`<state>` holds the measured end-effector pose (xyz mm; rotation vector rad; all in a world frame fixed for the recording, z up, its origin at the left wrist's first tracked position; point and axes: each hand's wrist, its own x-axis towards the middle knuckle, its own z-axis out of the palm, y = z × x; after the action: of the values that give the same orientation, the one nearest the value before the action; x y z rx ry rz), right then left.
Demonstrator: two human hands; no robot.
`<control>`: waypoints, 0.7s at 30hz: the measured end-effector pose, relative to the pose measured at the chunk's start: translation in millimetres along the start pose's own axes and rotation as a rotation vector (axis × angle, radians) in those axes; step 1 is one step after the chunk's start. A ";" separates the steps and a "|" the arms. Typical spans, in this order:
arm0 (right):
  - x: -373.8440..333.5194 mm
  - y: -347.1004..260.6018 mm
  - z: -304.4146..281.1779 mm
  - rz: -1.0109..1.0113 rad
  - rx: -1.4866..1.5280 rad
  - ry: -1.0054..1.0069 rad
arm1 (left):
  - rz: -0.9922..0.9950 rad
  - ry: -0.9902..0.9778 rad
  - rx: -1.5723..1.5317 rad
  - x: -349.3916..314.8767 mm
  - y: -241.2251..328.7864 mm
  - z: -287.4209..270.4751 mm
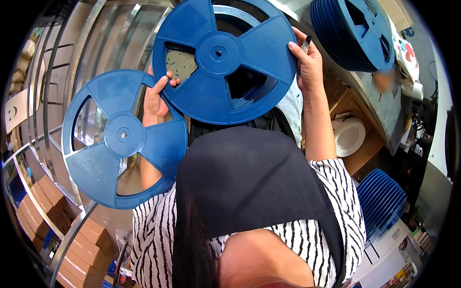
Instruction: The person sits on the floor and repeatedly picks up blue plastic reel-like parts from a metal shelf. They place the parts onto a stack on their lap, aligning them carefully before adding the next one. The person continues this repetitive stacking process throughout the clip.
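Fingers [298,52] of the right hand [309,67] are closed on the right rim of the upper reel [266,45], with a small cutter [306,45] also held there. The left hand [154,101] shows in a window of the lower reel [113,129], its fingers curled at the rims where both blue reels meet; the exact grip is partly hidden. One reel stack [333,36] stands on the desk [372,91], right of the upper reel; a white roll [349,138] lies in a box [360,105] below.

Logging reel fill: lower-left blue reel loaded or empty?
Empty: left forearm and metal slats show through the lower-left blue reel, nothing visibly wound inside.
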<state>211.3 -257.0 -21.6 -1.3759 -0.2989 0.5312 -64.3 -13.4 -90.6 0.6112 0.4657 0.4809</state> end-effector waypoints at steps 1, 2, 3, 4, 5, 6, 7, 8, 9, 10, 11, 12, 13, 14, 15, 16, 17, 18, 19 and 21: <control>-1.4 -0.1 -0.3 -0.004 0.020 -0.008 | -0.003 0.002 0.006 -0.6 0.2 -0.1; -2.3 -0.6 -0.9 -0.007 0.011 -0.006 | -0.002 0.004 0.011 -0.9 0.7 0.6; -3.9 -0.7 -1.7 -0.011 0.003 -0.003 | 0.004 -0.003 0.023 -1.1 1.5 1.4; -5.3 -1.3 -2.2 -0.015 -0.005 0.000 | 0.009 -0.010 0.036 -1.4 2.2 2.5; -6.5 -2.8 -1.8 -0.015 0.015 -0.005 | 0.013 -0.006 0.040 -2.7 2.7 3.6; -6.1 -2.9 -2.1 -0.018 0.058 -0.019 | 0.013 -0.007 0.048 -3.3 4.0 5.3; -5.5 -2.8 -2.0 -0.012 0.057 -0.026 | 0.017 -0.004 0.050 -4.9 4.9 5.4; -5.9 -1.8 -4.1 -0.006 0.057 -0.026 | 0.016 -0.004 0.054 -5.1 4.5 5.5; -5.8 0.3 -5.8 -0.005 0.060 -0.026 | 0.017 -0.011 0.051 -4.8 3.9 5.2; -5.3 1.1 -6.9 -0.004 0.064 -0.027 | 0.019 -0.019 0.048 -4.3 3.6 5.3; -6.8 -0.6 -5.4 0.021 0.082 -0.017 | 0.026 0.015 0.049 -4.5 4.2 7.3; -8.1 -0.9 -5.3 0.024 0.088 -0.015 | 0.020 0.036 0.053 -5.4 5.4 9.1; -9.4 -0.1 -5.6 0.028 0.094 -0.013 | 0.022 0.033 0.054 -5.0 6.0 8.8; -10.2 0.6 -6.1 0.033 0.101 -0.013 | 0.025 0.032 0.055 -5.4 6.2 8.9; -10.9 0.3 -6.1 0.042 0.114 -0.015 | 0.026 0.039 0.058 -5.9 6.5 9.6; -10.9 2.2 -7.2 0.048 0.124 -0.016 | 0.027 0.045 0.061 -6.6 6.9 11.1; -11.1 4.6 -8.9 0.055 0.131 -0.016 | 0.025 0.052 0.062 -6.5 6.6 11.8; -11.2 5.9 -9.5 0.062 0.139 -0.015 | 0.022 0.056 0.056 -6.1 6.7 11.7; -12.1 5.9 -9.6 0.072 0.143 -0.004 | 0.020 0.064 0.059 -5.4 6.0 10.6; -13.4 6.5 -8.7 0.084 0.150 -0.011 | 0.025 0.068 0.056 -6.3 6.0 8.7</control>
<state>203.1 -270.7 -28.1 -1.2441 -0.2060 0.6191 -66.3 -16.3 -78.8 0.6564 0.5385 0.5146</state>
